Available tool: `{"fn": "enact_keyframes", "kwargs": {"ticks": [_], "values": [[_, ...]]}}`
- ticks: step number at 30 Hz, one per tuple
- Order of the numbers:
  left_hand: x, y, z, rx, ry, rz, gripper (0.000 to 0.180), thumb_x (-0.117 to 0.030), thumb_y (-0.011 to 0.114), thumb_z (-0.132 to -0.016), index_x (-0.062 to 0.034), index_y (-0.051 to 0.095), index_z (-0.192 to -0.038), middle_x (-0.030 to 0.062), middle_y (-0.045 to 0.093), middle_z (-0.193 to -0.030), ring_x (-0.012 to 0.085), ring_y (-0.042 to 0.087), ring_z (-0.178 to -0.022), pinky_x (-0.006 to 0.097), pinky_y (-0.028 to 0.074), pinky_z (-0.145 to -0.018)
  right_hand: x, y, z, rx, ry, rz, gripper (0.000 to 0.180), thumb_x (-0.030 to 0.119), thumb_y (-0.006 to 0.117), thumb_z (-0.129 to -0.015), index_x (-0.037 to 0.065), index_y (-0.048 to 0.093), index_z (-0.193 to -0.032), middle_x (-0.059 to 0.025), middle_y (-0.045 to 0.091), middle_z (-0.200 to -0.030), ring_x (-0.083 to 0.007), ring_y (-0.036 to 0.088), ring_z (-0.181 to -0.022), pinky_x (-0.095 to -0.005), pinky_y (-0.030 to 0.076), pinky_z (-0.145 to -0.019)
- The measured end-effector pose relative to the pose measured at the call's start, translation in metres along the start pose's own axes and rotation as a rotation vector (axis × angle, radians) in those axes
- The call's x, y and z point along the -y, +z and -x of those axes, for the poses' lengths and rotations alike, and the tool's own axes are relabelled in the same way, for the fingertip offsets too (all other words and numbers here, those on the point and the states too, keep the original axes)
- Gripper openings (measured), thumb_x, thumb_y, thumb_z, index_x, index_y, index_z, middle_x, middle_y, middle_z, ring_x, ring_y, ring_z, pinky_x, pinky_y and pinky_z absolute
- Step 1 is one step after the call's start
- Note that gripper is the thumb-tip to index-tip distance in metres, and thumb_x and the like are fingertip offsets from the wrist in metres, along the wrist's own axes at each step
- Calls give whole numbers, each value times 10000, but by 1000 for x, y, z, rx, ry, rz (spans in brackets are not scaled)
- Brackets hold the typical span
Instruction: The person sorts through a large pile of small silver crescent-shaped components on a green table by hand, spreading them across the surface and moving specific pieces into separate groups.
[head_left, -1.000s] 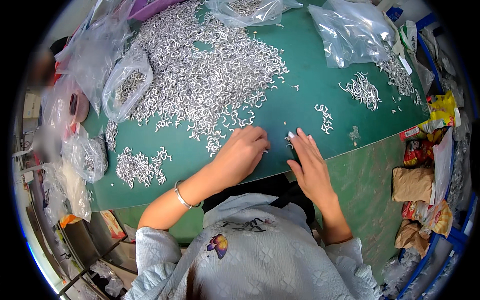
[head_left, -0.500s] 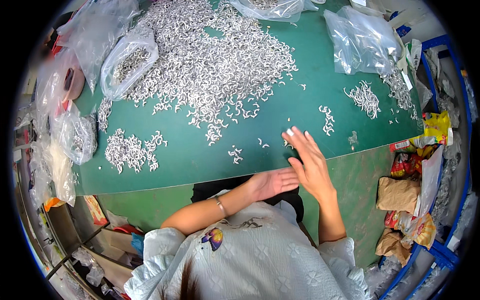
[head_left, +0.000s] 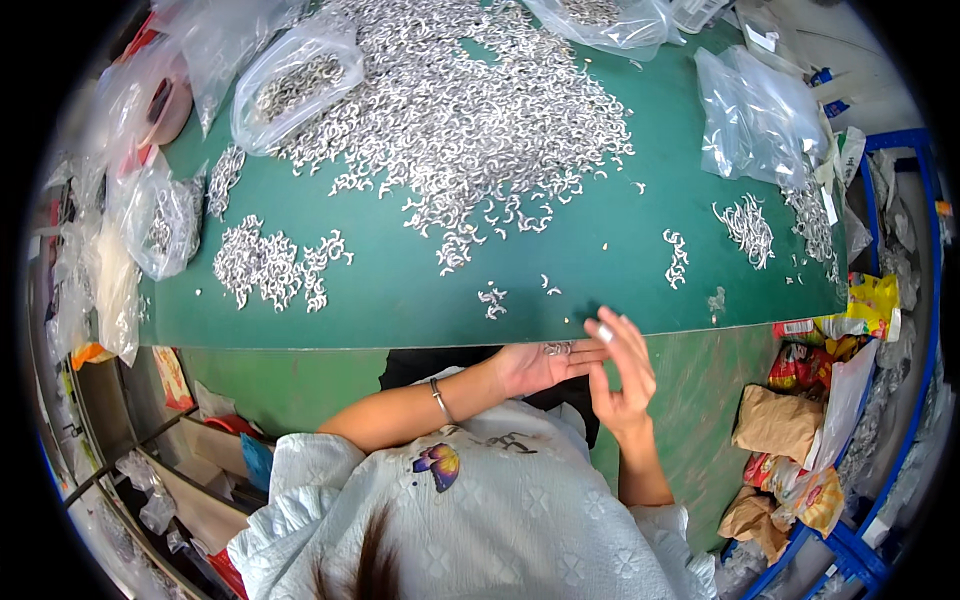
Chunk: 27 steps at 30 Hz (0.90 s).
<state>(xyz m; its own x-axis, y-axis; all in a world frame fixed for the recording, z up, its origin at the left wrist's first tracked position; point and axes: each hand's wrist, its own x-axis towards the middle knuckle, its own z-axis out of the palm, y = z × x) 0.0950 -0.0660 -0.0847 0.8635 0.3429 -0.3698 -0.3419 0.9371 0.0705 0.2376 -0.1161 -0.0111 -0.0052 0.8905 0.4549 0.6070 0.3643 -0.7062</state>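
- While your left hand point(head_left: 535, 367) lies palm up just below the near edge of the green table point(head_left: 600, 280), its fingers are loosely cupped and held together, cradling a small cluster of curved metal pieces point(head_left: 556, 348) on the pads.
- Your right hand point(head_left: 622, 372) stands edge-on just right of those fingertips, fingers straight and pressed side by side, not pinching anything; its fingertips rise to the table's edge and sit right beside the handful.
- Whether the two hands actually touch, you cannot tell from this view.
- Just beyond your fingertips, on the mat, lie two tiny scatters of the same pieces point(head_left: 492, 298), close to the edge.
- Further out from the fingers spreads the big heap of metal pieces point(head_left: 460, 120), filling the middle of the table.
- Well to the left of your left fingers sits a smaller sorted pile point(head_left: 270, 265); to the right of your right fingers, a short row point(head_left: 677, 256) and another little pile point(head_left: 745, 228).
- Clear plastic bags point(head_left: 760, 110) ring the far and side edges, some holding more pieces.
- A thin bracelet point(head_left: 438, 398) circles your left wrist.
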Motion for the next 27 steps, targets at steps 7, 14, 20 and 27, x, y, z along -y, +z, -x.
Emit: {"fn": "enact_keyframes", "kwargs": {"ticks": [7,14,20,27], "values": [[6,-33,8,219,-47,281,416,-347,398,-1042,-38,511,-1298,121,587,-1272,233,585,-1155,410,473,-997,5,9,19,178,-40,48,288,19,644,-804,-44,658,-1085,-196,681,-1128,-389,610,-1162,-516,432,-1007],[-10,-4,34,-3,-27,79,479,-196,527,-976,46,422,-1376,196,467,-1425,282,456,-1334,428,348,-1145,3,24,-7,-78,137,13,267,-39,582,-855,-52,622,-1118,-182,690,-1116,-367,631,-1116,-492,446,-968],[-10,-6,40,100,-62,172,515,-190,457,-990,77,364,-1421,210,426,-1461,300,418,-1362,427,316,-1155,7,33,16,-66,24,-1,223,-44,545,-867,-70,618,-1076,-178,722,-962,-357,671,-1010,-510,441,-989],[-36,22,106,117,-40,-65,511,-280,408,-1037,131,470,-1336,277,516,-1359,340,499,-1291,410,382,-1096,2,31,8,-341,132,-119,218,-12,474,-969,-55,561,-1163,-180,703,-867,-279,629,-878,-423,495,-853]]}}
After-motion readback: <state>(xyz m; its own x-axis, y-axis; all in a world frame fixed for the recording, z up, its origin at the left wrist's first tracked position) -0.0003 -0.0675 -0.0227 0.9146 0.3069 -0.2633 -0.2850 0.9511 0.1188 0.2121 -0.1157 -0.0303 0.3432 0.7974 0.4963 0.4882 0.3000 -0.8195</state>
